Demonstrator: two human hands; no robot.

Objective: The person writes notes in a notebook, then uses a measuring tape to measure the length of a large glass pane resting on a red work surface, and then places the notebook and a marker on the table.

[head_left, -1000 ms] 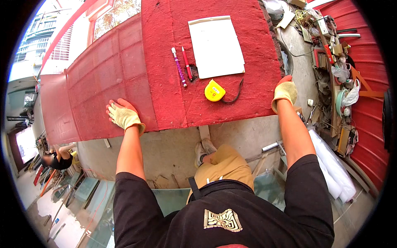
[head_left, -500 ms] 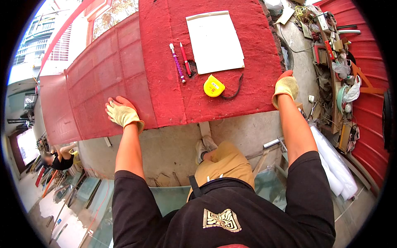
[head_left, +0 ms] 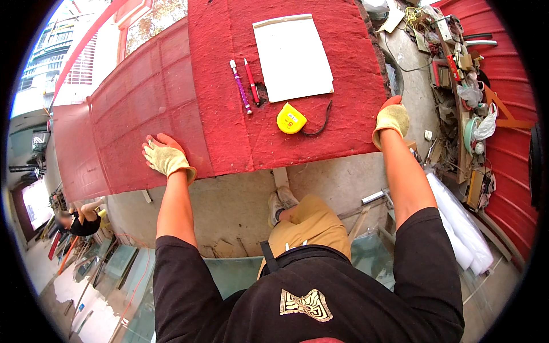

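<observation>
My left hand (head_left: 165,155), in a pale yellow work glove with orange fingers, lies flat with fingers apart on a smooth, reflective sheet (head_left: 140,103) that looks like glass. This sheet covers the left part of a table topped with red cloth (head_left: 223,146). At the table's right edge rests my right hand (head_left: 392,123) in a matching glove; its fingers are mostly hidden. Between the hands, a yellow tape measure (head_left: 291,119) with a black strap lies on the cloth. Beyond it are a white paper pad (head_left: 293,58), a purple pen (head_left: 241,87) and a red pen (head_left: 251,82).
Shelving crowded with tools and bags (head_left: 457,86) stands along a red corrugated wall (head_left: 497,63) at the right. A white plastic-wrapped roll (head_left: 460,223) leans below it. Glass panes (head_left: 122,264) stand at lower left, near another person (head_left: 86,222).
The whole view has shifted slightly. Both hands keep their places on the table, and nothing on it has moved.
</observation>
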